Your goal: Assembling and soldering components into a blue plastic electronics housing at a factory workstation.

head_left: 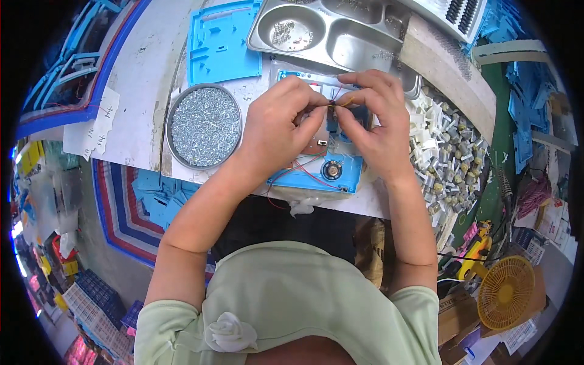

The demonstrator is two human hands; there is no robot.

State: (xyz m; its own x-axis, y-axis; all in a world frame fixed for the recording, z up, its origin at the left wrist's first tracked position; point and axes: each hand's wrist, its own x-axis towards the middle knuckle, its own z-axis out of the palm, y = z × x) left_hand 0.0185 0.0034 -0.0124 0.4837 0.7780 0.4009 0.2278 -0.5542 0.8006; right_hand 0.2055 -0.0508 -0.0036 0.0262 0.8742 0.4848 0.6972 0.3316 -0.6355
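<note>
Two hands are brought together over a blue plastic housing (340, 173) that lies flat on the bench (137, 73), just in front of the person's body. The left hand (277, 121) is curled, its thumb and forefinger pinched on thin wires (331, 104) — red and yellowish strands — and the right hand (377, 118) is pinched on the same wires from the other side, fingertips nearly touching those of the left. A small round black speaker (331, 170) is seen set in the near part of the housing, with red wire looping beside it. Part of a brown circuit board (315, 146) is visible under the left hand.

To the left of the housing, a round metal tin (204, 126) is filled with small silvery screws. Beyond it, a flat blue plastic panel (222, 42) is laid on the bench. A steel compartment tray (331, 33) is placed behind the hands, a few small parts held in its left compartment. To the right, a heap of small motors with white plastic fittings (447, 161) is piled — well apart from the tin. A yellow fan (506, 292) is seen low on the right.
</note>
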